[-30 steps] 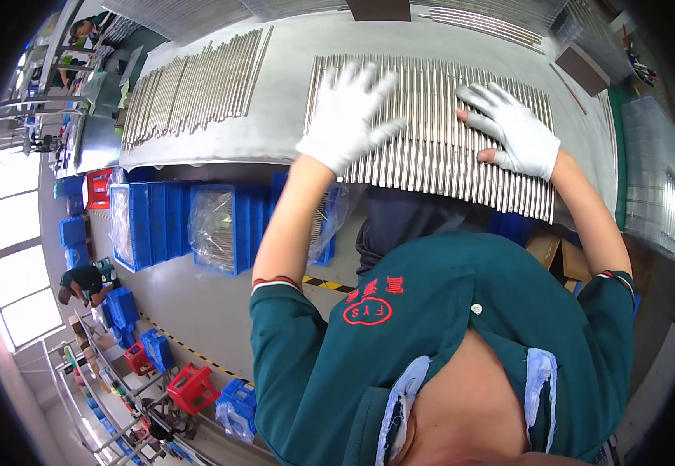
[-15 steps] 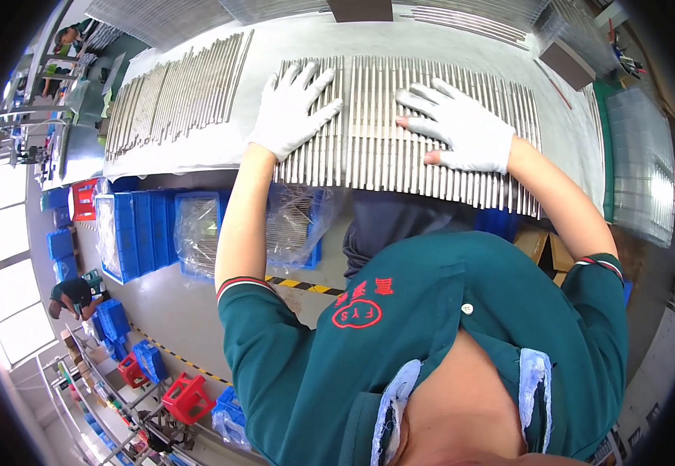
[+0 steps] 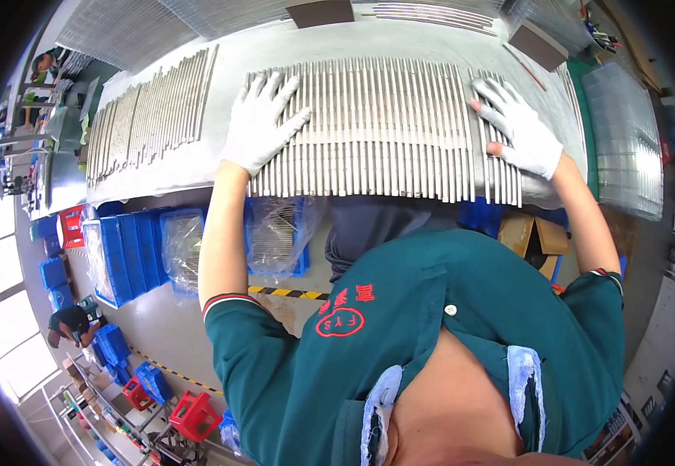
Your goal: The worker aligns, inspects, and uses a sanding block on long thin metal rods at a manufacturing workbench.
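Note:
A wide row of thin silvery metal rods [image 3: 384,132] lies side by side on the white-covered table, their near ends reaching its front edge. In a white glove with fingers spread, my left hand [image 3: 263,124] rests flat over the left end of this row. My right hand [image 3: 520,128], gloved too but with bare thumb and a bare fingertip, lies over several rods at the right end. A narrow gap parts these right-hand rods from the main row. Neither hand grips anything; the rods directly beneath the palms are hidden.
A second, uneven row of rods [image 3: 151,113] lies at the table's left. Dark brown blocks [image 3: 538,45] and clear plastic trays [image 3: 625,140] stand at the back and right. Blue crates [image 3: 123,256] sit below the table's front edge. Another person [image 3: 73,325] bends over far left.
My right hand has moved right, and a gap now shows near the row's right end. My left hand stays on the left end, where the rods lie closer together. The whole view has shifted slightly.

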Demonstrator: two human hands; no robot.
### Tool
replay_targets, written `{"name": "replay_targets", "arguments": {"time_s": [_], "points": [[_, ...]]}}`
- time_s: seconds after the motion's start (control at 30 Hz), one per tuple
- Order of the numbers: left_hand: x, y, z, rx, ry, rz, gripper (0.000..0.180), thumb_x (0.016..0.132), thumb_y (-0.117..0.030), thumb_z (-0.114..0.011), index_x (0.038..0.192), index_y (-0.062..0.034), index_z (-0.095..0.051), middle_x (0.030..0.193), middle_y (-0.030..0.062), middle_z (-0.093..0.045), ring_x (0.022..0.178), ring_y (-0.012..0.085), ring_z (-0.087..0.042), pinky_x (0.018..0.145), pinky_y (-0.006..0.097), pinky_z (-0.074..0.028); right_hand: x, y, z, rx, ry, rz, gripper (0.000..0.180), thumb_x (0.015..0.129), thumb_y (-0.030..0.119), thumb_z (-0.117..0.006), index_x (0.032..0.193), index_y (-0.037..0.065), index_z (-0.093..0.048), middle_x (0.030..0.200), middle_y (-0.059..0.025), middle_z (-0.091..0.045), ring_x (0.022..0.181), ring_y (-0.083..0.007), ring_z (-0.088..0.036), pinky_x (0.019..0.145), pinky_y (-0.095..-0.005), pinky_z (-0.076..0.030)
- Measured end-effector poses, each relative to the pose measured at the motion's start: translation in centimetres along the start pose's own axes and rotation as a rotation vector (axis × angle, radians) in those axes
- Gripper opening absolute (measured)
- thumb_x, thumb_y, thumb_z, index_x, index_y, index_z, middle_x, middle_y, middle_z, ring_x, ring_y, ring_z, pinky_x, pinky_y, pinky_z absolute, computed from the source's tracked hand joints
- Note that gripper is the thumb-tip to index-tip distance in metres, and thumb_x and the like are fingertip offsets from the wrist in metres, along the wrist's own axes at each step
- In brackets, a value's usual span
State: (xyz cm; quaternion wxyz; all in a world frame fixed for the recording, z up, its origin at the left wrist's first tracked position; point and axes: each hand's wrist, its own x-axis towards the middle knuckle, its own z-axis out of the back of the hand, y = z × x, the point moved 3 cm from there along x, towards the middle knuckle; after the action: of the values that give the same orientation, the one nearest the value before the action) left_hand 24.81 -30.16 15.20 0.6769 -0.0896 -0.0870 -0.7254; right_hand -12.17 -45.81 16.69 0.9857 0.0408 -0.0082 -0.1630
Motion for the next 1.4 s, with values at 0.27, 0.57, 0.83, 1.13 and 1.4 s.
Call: {"name": "replay_targets", "arguments": {"time_s": [0.27,0.57,0.83,1.13,1.4], "points": [[0.3,-1.8,-0.4,0.060,0.075,0.060,0.060,0.091,-0.051,-0.046,0.137,-0.0123,-0.046,0.140,0.0195,-0.044,0.131,0.0382,-0.036,0.110,0.047,-0.022,4.7,4.6,-0.7,0.050,0.017,0.075,0.065,0.085,0.042,-0.053,0.141,0.010,-0.040,0.151,-0.0152,-0.028,0.141,-0.0323,-0.021,0.117,-0.0446,-0.014],[-2.0,-13.8,1.7,-0.133,0.073,-0.052,0.055,0.089,-0.042,-0.051,0.131,-0.0068,-0.050,0.134,0.0215,-0.047,0.126,0.0382,-0.040,0.109,0.050,-0.023,4.6,4.4,-0.7,0.071,-0.082,0.093,0.065,0.090,0.048,-0.047,0.142,0.011,-0.038,0.149,-0.0147,-0.031,0.139,-0.0315,-0.026,0.116,-0.0420,-0.016],[-6.1,-18.3,3.9,-1.341,0.539,0.316,0.040,0.094,-0.025,-0.056,0.128,-0.0055,-0.055,0.112,0.0105,-0.066,0.103,0.0194,-0.063,0.096,0.032,-0.044,-1.9,1.3,1.3,0.369,-0.261,-0.164,0.064,0.092,0.046,-0.050,0.144,0.011,-0.035,0.146,-0.0144,-0.038,0.136,-0.0306,-0.034,0.112,-0.0381,-0.025],[-2.8,-26.3,-3.7,-2.005,0.884,0.392,0.060,0.095,-0.043,-0.052,0.131,0.0041,-0.046,0.120,0.0166,-0.059,0.111,0.0251,-0.059,0.099,0.036,-0.044,-6.0,1.9,0.0,0.282,-0.281,-0.260,0.050,0.089,0.023,-0.052,0.138,0.014,-0.045,0.142,-0.0116,-0.043,0.131,-0.0304,-0.040,0.110,-0.0409,-0.029],[-0.5,-30.8,-5.0,-2.116,0.606,0.612,0.042,0.094,-0.034,-0.057,0.115,0.0018,-0.057,0.100,0.0117,-0.064,0.093,0.0195,-0.064,0.086,0.032,-0.050,-5.9,3.0,-1.4,0.123,-0.247,-0.227,0.042,0.092,0.025,-0.047,0.131,0.013,-0.053,0.139,-0.0108,-0.047,0.131,-0.0307,-0.040,0.112,-0.0479,-0.026]]}}
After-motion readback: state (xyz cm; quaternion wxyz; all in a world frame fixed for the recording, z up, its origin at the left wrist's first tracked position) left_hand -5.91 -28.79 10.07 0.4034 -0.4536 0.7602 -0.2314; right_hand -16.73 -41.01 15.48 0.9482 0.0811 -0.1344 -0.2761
